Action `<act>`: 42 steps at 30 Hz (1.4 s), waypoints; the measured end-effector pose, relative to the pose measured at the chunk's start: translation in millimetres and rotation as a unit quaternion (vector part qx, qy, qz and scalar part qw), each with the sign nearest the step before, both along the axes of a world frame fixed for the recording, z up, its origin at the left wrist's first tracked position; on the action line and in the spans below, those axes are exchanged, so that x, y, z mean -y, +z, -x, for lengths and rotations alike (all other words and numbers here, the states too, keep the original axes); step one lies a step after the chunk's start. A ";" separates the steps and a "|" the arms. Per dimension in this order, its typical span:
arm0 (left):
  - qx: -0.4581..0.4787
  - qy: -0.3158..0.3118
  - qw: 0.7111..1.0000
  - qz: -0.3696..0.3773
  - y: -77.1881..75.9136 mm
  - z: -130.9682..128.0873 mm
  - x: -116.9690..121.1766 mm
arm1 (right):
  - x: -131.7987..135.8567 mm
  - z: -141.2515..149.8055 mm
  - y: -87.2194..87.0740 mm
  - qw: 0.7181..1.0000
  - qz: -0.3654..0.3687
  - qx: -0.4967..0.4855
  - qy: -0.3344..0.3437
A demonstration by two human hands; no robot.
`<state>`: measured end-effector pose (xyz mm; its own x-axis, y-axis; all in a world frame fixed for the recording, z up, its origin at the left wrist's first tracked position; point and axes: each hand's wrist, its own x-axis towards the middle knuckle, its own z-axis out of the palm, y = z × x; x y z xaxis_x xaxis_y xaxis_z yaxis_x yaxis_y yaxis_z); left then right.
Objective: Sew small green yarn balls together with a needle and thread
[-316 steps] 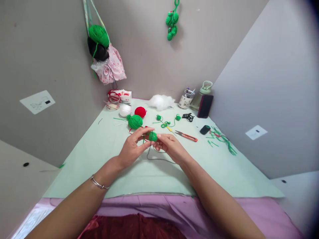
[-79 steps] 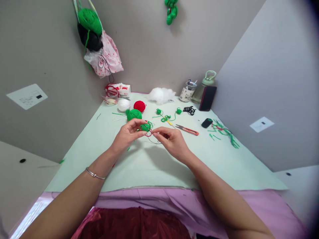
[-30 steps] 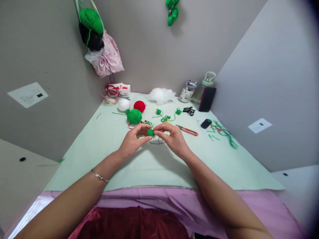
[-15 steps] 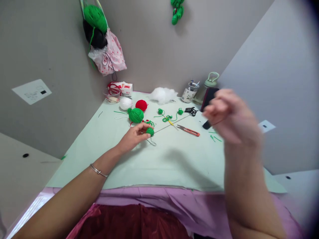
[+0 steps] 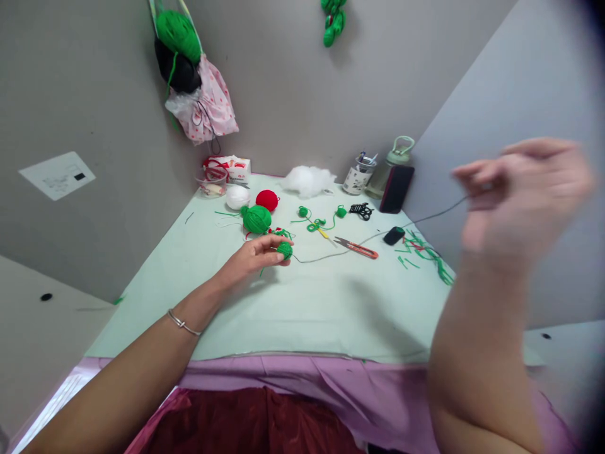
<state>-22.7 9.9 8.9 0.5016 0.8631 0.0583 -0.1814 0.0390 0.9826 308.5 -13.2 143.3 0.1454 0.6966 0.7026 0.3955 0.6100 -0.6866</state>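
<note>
My left hand [image 5: 258,257] is closed around a small green crocheted ball [image 5: 285,250], held just above the table. A long dark thread [image 5: 326,257] runs from the ball, sagging over the orange thread snips [image 5: 357,247] and rising to my right hand [image 5: 517,189]. That hand is raised at the right, blurred, with thumb and fingers pinched together where the thread ends; whether a needle is in the pinch cannot be made out. Near my left hand lie a green yarn ball [image 5: 258,219], a red yarn ball [image 5: 267,200] and a white yarn ball [image 5: 237,197].
Small green crocheted pieces [image 5: 317,224], black scissors [image 5: 362,210], white stuffing [image 5: 309,181], a pen cup [image 5: 358,176], a bottle [image 5: 382,180], a leaning phone [image 5: 397,189], a black oval object [image 5: 394,236] and green yarn scraps [image 5: 428,252] are on the table. Bags [image 5: 212,104] hang at left.
My right hand has moved farther right, drawing the thread out. A loop of thread below the ball is no longer seen, and the thread now sags. My left hand stays on the ball.
</note>
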 end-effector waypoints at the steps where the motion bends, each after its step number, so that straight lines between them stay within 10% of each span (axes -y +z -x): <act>1: 0.000 0.004 1.000 0.000 0.8 -0.2 0.7 | -1.3 15.8 -8.4 0.995 -0.074 -0.062 0.006; 6: -0.017 0.022 0.999 -0.028 2.2 -0.4 1.8 | 6.0 91.2 -62.8 0.989 0.022 0.126 0.068; 11: -0.027 0.040 0.998 -0.047 -2.2 1.1 -0.5 | 10.0 110.5 -90.3 0.951 -0.058 0.303 0.021; 42: -0.004 0.038 0.998 -0.059 -6.0 2.7 -2.7 | 7.9 119.5 -102.3 0.925 -0.123 0.359 -0.009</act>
